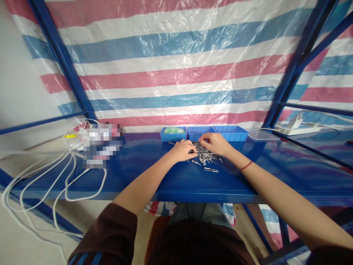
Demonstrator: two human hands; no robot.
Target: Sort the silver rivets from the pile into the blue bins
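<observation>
A loose heap of slim silver blind rivets (204,154) lies on the blue table. My left hand (182,150) rests at the heap's left side, its fingers curled in over the metal. What those fingers hold, if anything, is hidden. At the heap's far right edge, my right hand (216,143) has thumb and fingertips drawn together in a pinch. Nothing can be made out between them at this size. A couple of separate rivets (211,169) lie apart from the heap, nearer to me.
Behind the heap stand three blue bins; the left bin (173,137) holds pale green material, beside the middle bin (200,129) and right bin (231,135). A clear lid (263,134) and power strip (299,127) sit right. White cables (68,176) loop over the table's left edge.
</observation>
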